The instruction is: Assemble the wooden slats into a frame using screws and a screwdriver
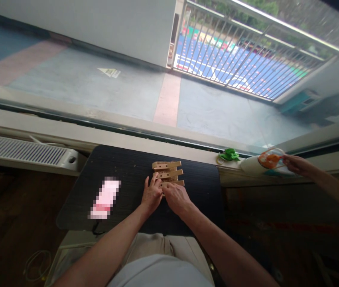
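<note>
A light-brown wooden piece (172, 173) with several parallel slats and small dark holes lies on the black table (127, 159), in front of me. My left hand (152, 196) holds its near left side, fingers bent over the wood and thumb close to my right hand. My right hand (177, 198) is closed at the near edge, knuckles up, against the nearest slat. Both hands meet there, so whatever lies between the fingertips is hidden. Small crumbs dot the table beyond the wood.
A blurred-out pink object (105, 198) lies on the table's left. On the sill at right are a green crumpled item (229, 154) and a white container (249, 165). Another person's hand (295, 164) holds an orange item there. A radiator (22, 151) stands at left, below the window.
</note>
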A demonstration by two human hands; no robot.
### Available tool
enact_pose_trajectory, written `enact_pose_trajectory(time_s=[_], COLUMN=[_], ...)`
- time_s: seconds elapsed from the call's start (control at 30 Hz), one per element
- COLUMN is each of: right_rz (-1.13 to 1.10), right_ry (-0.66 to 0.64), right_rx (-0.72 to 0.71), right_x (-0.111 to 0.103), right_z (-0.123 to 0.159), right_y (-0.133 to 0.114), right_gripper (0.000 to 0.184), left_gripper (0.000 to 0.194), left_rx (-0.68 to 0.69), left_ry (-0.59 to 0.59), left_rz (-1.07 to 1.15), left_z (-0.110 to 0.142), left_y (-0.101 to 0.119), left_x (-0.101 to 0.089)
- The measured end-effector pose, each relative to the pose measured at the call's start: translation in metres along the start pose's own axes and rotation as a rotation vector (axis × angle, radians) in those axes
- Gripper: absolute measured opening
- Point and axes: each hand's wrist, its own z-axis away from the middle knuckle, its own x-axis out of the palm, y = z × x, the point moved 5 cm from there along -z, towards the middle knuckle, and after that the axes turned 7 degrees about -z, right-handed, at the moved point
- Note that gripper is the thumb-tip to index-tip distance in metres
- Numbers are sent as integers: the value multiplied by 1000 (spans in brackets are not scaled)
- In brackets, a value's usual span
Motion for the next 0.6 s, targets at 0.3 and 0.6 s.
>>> enact_pose_trajectory(time_s=[0.3, 0.6], right_rz=[14, -10], right_ry=[-33, -42], right_rx=[89, 87], right_x=[7, 7], right_z=[-4, -4], right_y=[-2, 1], right_gripper=[26, 25], left_gripper=[23, 20], left_rx=[0, 19], left_ry=[-17, -9], left_rz=[1, -10], left_z=[0, 1], left_y=[0, 0], left_x=[1, -1])
